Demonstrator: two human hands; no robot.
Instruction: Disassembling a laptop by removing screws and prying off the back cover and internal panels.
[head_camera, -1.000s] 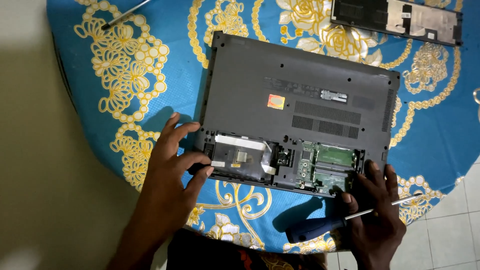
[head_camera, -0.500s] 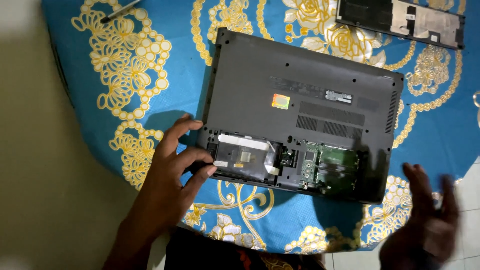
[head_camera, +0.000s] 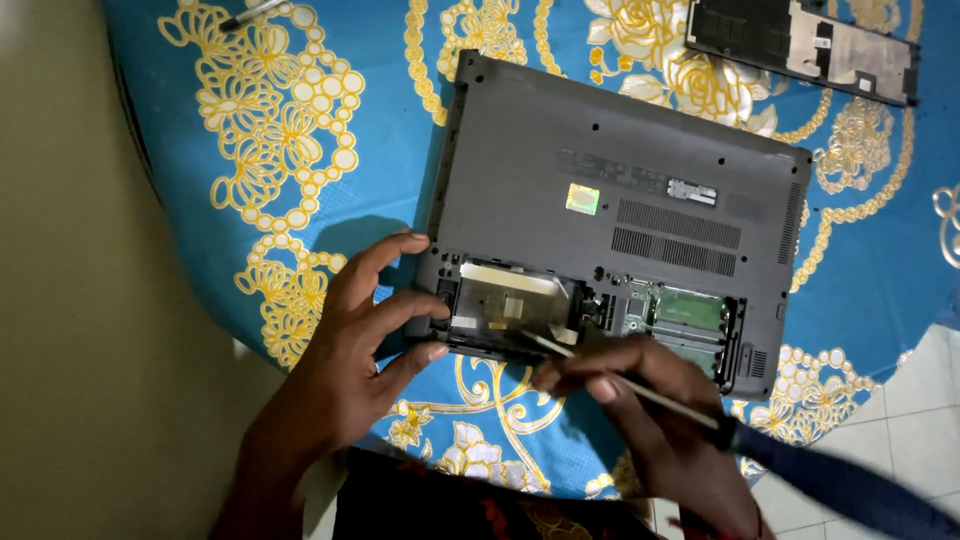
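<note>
Fingers (head_camera: 560, 378) gripping screwdriver (head_camera: 640, 390), laptop (head_camera: 620, 200) with yellow-green square sticker (head_camera: 582, 198)

home | floral tablecloth (head_camera: 300, 150) on round table | tiled floor (head_camera: 915, 400)

On the grey laptop (head_camera: 640, 170) underside before me sit a small square yellow-green sticker (head_camera: 582, 198) near the middle and, right of it, a dark strip label (head_camera: 692, 192) with white patches
</note>
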